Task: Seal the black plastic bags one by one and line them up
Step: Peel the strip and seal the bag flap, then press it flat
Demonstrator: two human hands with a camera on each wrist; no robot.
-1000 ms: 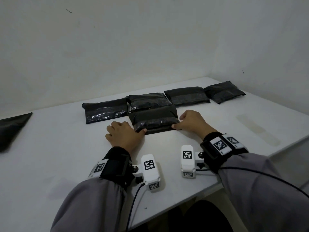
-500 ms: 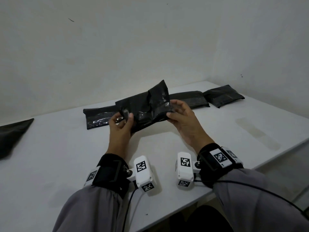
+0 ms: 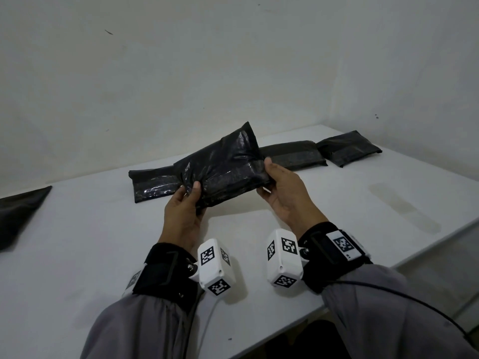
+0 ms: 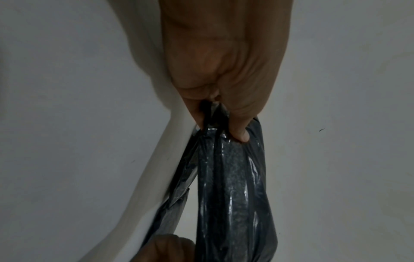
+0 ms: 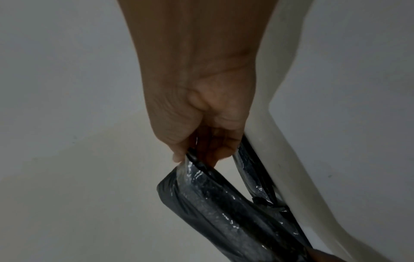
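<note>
Both hands hold one filled black plastic bag [image 3: 223,168] up above the white table [image 3: 77,255], tilted with its far corner raised. My left hand [image 3: 185,200] grips its left end, thumb on top; the left wrist view shows the bag [image 4: 233,195] pinched between thumb and fingers [image 4: 240,136]. My right hand [image 3: 276,187] grips the right end, and the right wrist view shows the bag [image 5: 215,209] with its edge between the fingers [image 5: 215,150]. A row of black bags lies behind: one at the left [image 3: 153,185], two at the right [image 3: 293,154] [image 3: 348,147].
Another black bag [image 3: 18,213] lies at the table's far left edge. The table's right edge [image 3: 414,252] runs diagonally close to my right wrist. White walls close the back and right. A faint stain [image 3: 404,211] marks the table at the right.
The bag lay on the table in front of the row with both hands at its ends; it has been lifted, and since half a second ago it has tilted a little more.
</note>
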